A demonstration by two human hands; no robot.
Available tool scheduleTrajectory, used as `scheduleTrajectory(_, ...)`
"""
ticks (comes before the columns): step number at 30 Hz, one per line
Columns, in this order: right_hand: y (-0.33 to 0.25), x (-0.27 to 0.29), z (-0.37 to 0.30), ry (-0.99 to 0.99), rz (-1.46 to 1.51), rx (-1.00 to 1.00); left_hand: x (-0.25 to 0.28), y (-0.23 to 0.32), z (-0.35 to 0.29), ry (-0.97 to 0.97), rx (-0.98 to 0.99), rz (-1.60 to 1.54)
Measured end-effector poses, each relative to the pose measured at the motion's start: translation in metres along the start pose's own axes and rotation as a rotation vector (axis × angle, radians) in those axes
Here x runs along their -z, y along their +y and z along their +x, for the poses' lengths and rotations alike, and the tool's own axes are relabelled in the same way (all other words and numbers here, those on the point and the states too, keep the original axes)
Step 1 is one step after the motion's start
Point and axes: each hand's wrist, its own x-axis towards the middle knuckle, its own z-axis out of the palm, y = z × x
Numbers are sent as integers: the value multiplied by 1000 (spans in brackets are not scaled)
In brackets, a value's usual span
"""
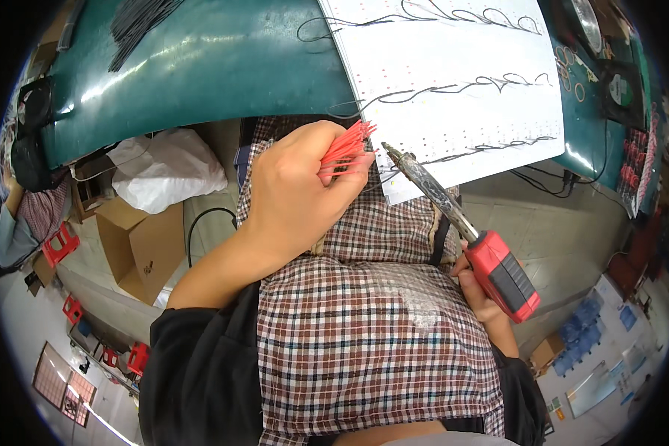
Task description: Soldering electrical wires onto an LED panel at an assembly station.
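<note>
My left hand point(299, 189) is closed round a bundle of thin red strands point(347, 151), wires or fine tubing, whose ends stick out toward the board. At the lower right my right hand point(482, 296) is partly hidden behind a gun-shaped tool, its fingers curled against the handle. That tool has a red and black body point(504, 275) and a long, stained metal barrel point(435, 189). Its narrow tip points at the white board point(453, 67), close to the red bundle. Looped dark wires point(424, 94) lie in rows across the board.
The green table point(215, 63) carries a bundle of black strands point(137, 26) at far left. Below it stand a white bag point(167, 167) and a cardboard box point(145, 249). Cables point(550, 182) hang at the right edge. Another person point(22, 215) sits at far left.
</note>
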Motion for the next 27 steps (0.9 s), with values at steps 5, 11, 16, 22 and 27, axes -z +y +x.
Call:
scheduleTrajectory(5, 1, 0, 5, -24, -30, 32, -3, -1, -2, 3, 29, 21)
scheduleTrajectory(11, 3, 0, 10, -76, -6, 57, -8, -5, -3, 54, -30, 20)
scheduleTrajectory(16, -1, 2, 16, -103, 13, 41, -10, -7, -4, 76, -44, 36)
scheduleTrajectory(22, 0, 4, 17, -84, -63, 157, -10, -7, -3, 65, -34, 38)
scheduleTrajectory(27, 4, 7, 7, -42, 43, 41, -9, -5, -3, 50, -18, 53)
